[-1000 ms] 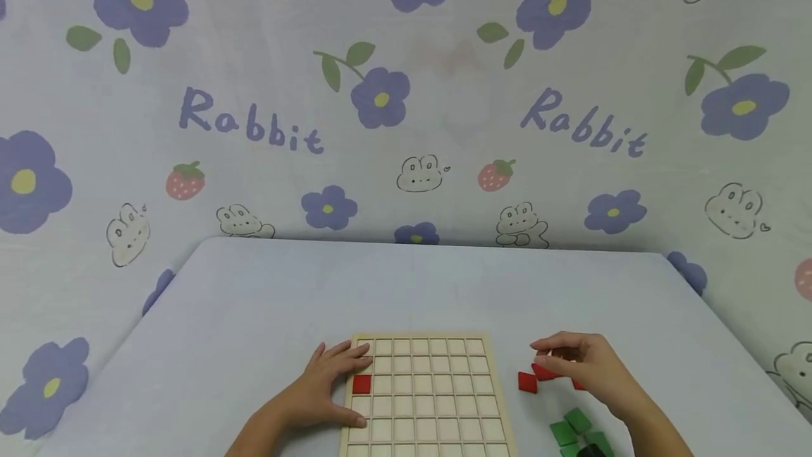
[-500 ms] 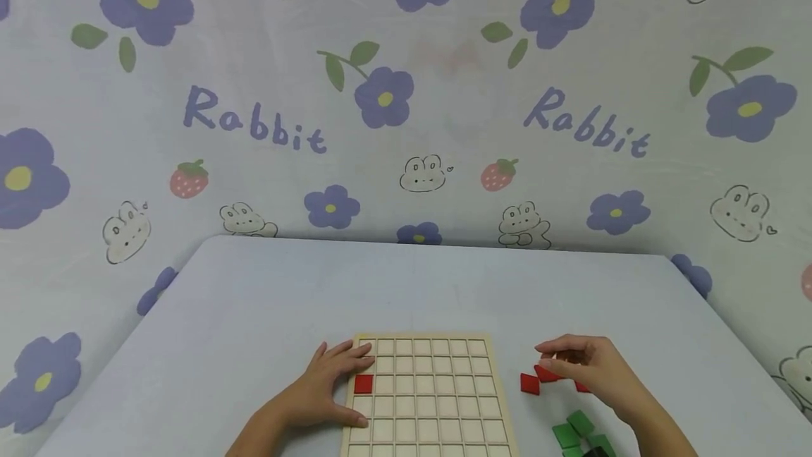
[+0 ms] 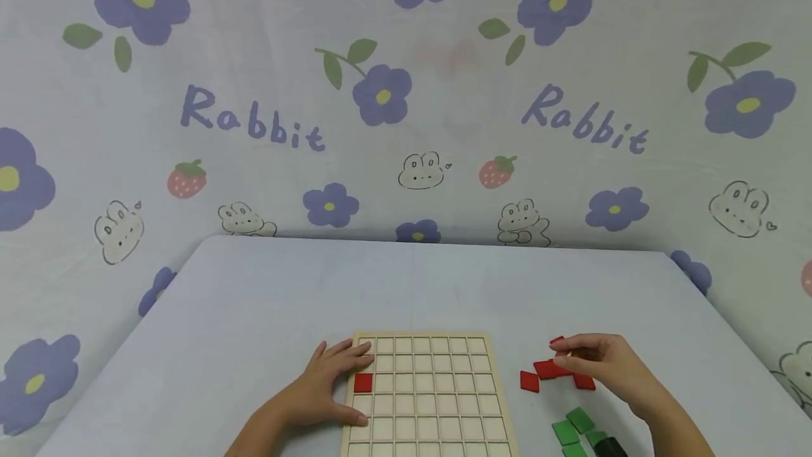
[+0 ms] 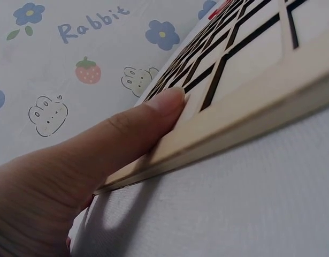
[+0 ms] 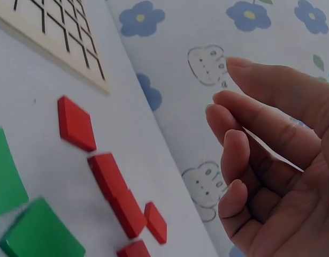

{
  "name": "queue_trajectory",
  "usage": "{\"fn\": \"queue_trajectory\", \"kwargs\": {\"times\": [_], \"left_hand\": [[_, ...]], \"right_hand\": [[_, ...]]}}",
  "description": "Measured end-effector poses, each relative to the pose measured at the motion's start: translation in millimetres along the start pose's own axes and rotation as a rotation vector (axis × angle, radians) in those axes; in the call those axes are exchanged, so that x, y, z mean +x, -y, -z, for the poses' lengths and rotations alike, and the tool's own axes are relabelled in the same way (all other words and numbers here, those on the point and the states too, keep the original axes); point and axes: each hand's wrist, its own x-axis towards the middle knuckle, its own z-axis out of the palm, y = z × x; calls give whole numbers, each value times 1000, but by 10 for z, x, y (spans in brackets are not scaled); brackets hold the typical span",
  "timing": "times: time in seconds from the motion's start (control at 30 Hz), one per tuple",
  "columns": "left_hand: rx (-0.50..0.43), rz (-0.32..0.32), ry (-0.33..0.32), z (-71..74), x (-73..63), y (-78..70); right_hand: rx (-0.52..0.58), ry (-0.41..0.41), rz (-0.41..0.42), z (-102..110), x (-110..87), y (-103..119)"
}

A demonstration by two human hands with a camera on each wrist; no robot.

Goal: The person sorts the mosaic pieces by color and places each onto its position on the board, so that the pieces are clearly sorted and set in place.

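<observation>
My left hand [image 3: 325, 385] rests on the left edge of a wooden grid board [image 3: 431, 405], fingers spread. In the left wrist view, the thumb [image 4: 137, 126] lies on the board's rim. One red square tile [image 3: 364, 383] sits in a cell in the leftmost column, between thumb and fingers. To the right of the board, my right hand [image 3: 599, 365] hovers above several loose red tiles [image 3: 529, 381]. Its fingers are loosely bent and hold nothing, as the right wrist view shows; thumb and index fingertips stand apart. The hand partly covers some red tiles in the head view.
Several green tiles [image 3: 566, 432] lie nearer the front, right of the board. A black object [image 3: 610, 447] lies beside them, cut off by the bottom of the head view. The white table [image 3: 419, 288] ends at a patterned cloth backdrop [image 3: 457, 104].
My right hand has shifted a little to the right, so more of the red tiles shows. The left hand and the board have stayed in place.
</observation>
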Motion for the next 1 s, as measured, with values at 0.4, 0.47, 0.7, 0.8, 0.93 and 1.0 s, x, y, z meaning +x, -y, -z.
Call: {"fn": "queue_trajectory", "kwargs": {"times": [0.4,0.47,0.7,0.8,0.93,1.0], "left_hand": [[-4,-1,3,12,-2,-8],[-1,1,4,18,-2,-8],[-5,9,3,24,-6,-5],[-9,6,2,24,-8,-8],[-17,7,8,26,-2,-20],[-15,10,7,26,1,-24]], "right_hand": [[-39,28,-131,138,22,-250],[-48,26,-146,150,25,-290],[-70,9,-184,219,44,-422],[-51,23,-218,236,54,-478],[-53,44,-241,248,51,-534],[-59,48,-232,248,50,-550]]}}
